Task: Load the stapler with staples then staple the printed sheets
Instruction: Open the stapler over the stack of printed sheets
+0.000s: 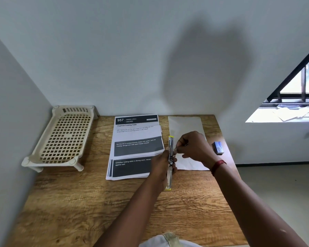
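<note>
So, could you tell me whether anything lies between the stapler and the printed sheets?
Nothing visible does. The stapler, gripped in both hands, sits right beside the printed sheets, with only the left hand overlapping their right edge.

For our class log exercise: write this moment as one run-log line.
step: loading staples | left hand: holds opened stapler | right hand: pinching at stapler channel | printed sheets: unstapled, on table | staple box: right
</note>
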